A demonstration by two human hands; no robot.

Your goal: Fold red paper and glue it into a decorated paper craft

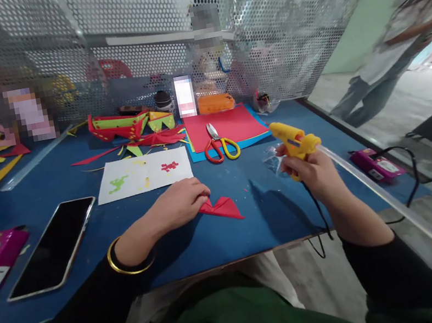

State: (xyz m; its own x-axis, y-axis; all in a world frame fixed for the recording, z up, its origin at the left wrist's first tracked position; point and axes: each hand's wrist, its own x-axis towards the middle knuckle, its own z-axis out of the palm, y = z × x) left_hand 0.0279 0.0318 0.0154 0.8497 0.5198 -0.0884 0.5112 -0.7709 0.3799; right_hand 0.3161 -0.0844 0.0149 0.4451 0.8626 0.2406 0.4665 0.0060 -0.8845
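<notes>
My right hand (pixel 309 167) is wrapped round a yellow hot glue gun (pixel 293 138), raised over the right side of the blue table (pixel 230 242). A long clear glue stick (pixel 395 208) runs out of its back end, down to the right. My left hand (pixel 185 200) is closed on one end of a folded red paper piece (pixel 224 208) lying on the table. Its fingertips are partly hidden. Behind that hand is a white sheet (pixel 132 184) bearing green, yellow and red dots. Scissors with one red and one yellow handle (pixel 219 147) rest on red and blue paper sheets (pixel 243 123).
A black phone (pixel 54 251) and a purple power strip (pixel 0 266) lie at left; another purple power strip (pixel 377 163) is at right. Paper scraps (pixel 153 139) and a red-and-green paper form (pixel 118 127) lie towards the back, before a perforated screen (pixel 152 16). A person (pixel 398 34) stands at right.
</notes>
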